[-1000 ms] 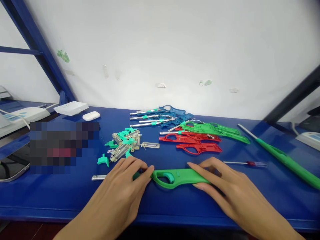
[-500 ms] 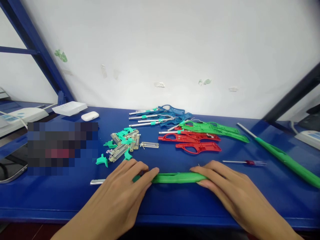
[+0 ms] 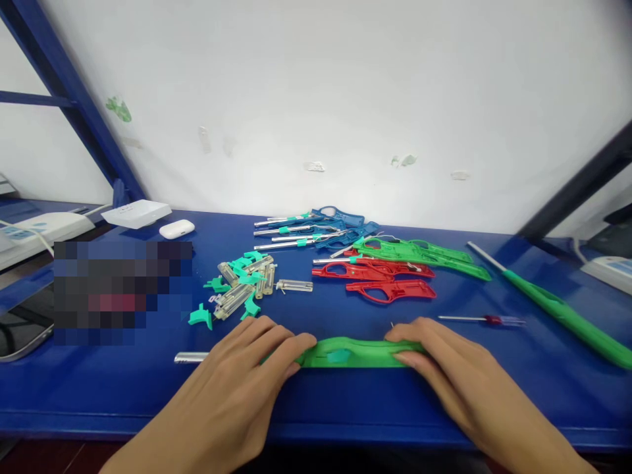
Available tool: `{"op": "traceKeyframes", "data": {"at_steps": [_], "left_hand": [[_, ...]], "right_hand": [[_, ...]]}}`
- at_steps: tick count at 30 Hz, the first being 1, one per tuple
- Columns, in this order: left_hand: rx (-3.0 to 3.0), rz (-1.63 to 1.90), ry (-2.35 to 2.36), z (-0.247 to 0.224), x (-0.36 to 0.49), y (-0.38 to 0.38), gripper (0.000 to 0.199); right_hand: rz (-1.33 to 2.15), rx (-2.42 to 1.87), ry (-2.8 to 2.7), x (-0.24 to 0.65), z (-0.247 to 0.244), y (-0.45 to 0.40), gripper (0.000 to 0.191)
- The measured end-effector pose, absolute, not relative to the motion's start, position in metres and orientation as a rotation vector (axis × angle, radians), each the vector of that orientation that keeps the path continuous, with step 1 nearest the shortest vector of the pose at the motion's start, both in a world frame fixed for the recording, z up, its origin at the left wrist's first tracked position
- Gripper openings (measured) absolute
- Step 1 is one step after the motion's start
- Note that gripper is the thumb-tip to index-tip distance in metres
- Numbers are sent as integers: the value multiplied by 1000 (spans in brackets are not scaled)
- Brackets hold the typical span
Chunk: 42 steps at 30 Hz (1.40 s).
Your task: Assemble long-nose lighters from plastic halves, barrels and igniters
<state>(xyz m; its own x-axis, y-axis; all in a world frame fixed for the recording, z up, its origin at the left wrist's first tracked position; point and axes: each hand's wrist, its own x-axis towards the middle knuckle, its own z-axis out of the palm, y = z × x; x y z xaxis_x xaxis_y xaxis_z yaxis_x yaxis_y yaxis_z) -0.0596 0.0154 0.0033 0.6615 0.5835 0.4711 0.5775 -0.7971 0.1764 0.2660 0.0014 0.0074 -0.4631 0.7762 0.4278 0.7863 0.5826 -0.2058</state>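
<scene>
A green long-necked lighter (image 3: pixel 365 355) lies crosswise near the front of the blue table, its metal tube pointing left. My left hand (image 3: pixel 251 368) is closed over the part where the tube meets the handle, hiding that stretch. The handle's right end is pinched between the thumb and fingers of my right hand (image 3: pixel 444 362). A teal piece (image 3: pixel 338 356) shows in the handle's side. Just beyond my left hand lie teal triggers (image 3: pixel 201 317) and clear fuel tanks (image 3: pixel 234 301) in a loose heap.
Red handle shells (image 3: pixel 392 289), green shells (image 3: pixel 419 253) and blue shells with metal tubes (image 3: pixel 316 230) lie further back. A screwdriver (image 3: pixel 494 320) and another green lighter (image 3: pixel 563 309) rest at right. A white case (image 3: pixel 176 229) and a phone (image 3: pixel 27 322) are at left.
The green lighter has rolled between my hands, so more of its side and the teal piece now show. My right hand has shifted slightly right.
</scene>
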Motion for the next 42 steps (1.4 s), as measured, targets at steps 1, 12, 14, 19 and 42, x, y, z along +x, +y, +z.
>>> {"op": "traceKeyframes", "data": {"at_steps": [1,12,14,19,42], "left_hand": [[2853,823,975,5,-60,15,50],[2919,840,931,13,-56,15,43],[2910,842,936,14,-54,14,35],[2908,899,973,13,-53,14,26],[3098,470,871,11,-52,10,80]], "right_hand": [[-6,-1257,-2332,266,8,2,17],[66,-1303,-2332,266,7,1,24],[52,-1284,-2323,265,7,2,23],[-29,-1249,-2263,265,8,0,21],[80,-1161,-2341,262,11,-3,24]]}}
